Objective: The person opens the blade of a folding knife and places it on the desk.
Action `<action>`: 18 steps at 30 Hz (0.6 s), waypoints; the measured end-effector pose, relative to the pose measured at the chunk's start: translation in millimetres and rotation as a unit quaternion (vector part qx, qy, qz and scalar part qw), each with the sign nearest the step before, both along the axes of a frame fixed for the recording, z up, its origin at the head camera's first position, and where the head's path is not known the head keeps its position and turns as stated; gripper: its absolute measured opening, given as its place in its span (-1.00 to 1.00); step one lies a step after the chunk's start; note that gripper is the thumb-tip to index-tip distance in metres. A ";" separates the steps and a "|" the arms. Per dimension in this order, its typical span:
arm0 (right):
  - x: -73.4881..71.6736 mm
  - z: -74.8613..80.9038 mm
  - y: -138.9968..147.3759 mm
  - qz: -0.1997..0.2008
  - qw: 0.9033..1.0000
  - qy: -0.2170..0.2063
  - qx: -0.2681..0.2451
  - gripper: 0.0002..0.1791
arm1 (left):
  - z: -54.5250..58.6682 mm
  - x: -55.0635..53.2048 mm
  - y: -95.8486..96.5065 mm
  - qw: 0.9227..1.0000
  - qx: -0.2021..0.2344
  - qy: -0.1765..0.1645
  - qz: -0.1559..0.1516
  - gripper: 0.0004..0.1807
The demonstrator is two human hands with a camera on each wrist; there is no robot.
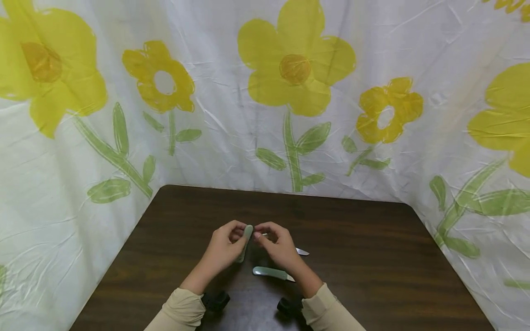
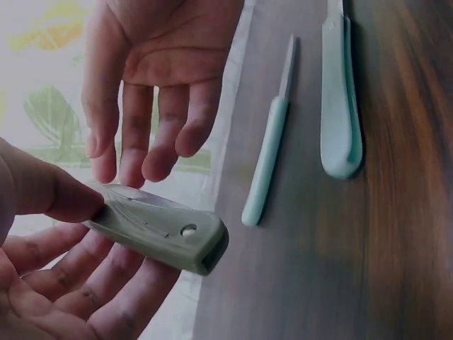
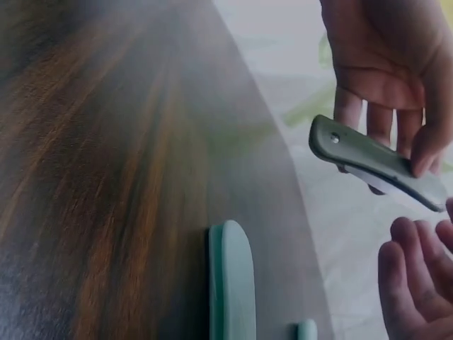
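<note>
My left hand (image 1: pixel 225 246) holds a folded green pocket knife (image 2: pixel 159 227), thumb on one side and fingers beneath. A rivet shows at the knife's near end, and a strip of blade lies along its edge. Close by, my right hand (image 1: pixel 281 248) hovers with loosely bent fingers; in the left wrist view they appear apart from the knife. On the table lies a pale green knife with a slotted handle (image 2: pixel 341 106), its blade out. Beside it is a slimmer knife (image 2: pixel 265 159) with a light green handle; in the head view my right hand mostly hides it.
Both knives lie on a dark wood-grain table (image 1: pixel 352 285). Black wrist devices (image 1: pixel 217 301) sit by the beige sleeves (image 1: pixel 182 308). Behind the table hangs a white curtain (image 1: pixel 223 151) with yellow flowers.
</note>
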State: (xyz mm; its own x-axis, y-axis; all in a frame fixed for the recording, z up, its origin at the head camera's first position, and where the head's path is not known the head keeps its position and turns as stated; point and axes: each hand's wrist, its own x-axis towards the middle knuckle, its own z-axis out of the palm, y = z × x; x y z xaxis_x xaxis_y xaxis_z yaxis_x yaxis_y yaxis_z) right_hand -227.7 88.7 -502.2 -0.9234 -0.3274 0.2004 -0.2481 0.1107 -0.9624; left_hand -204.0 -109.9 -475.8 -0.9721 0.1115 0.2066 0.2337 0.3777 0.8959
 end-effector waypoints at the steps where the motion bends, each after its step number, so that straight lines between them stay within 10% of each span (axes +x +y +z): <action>1: 1.3 0.6 1.6 -0.003 1.000 0.002 -0.005 -0.74 | 0.7 0.9 1.6 1.000 0.005 0.001 -0.006 -0.83; 18: 12.4 9.3 22.7 -0.028 0.997 -0.002 -0.066 -0.82 | 8.3 9.5 26.6 0.997 0.045 0.011 -0.062 -0.74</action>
State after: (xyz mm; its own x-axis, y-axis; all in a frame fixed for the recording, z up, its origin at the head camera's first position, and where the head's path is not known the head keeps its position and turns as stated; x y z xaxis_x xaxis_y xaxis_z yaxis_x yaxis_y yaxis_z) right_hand -215.4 111.4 -492.9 -0.9401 -0.2465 0.2356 -0.2420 -0.0045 -0.9703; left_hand -194.5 -83.3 -467.5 -0.9473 0.2106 0.2415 0.2929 0.2636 0.9191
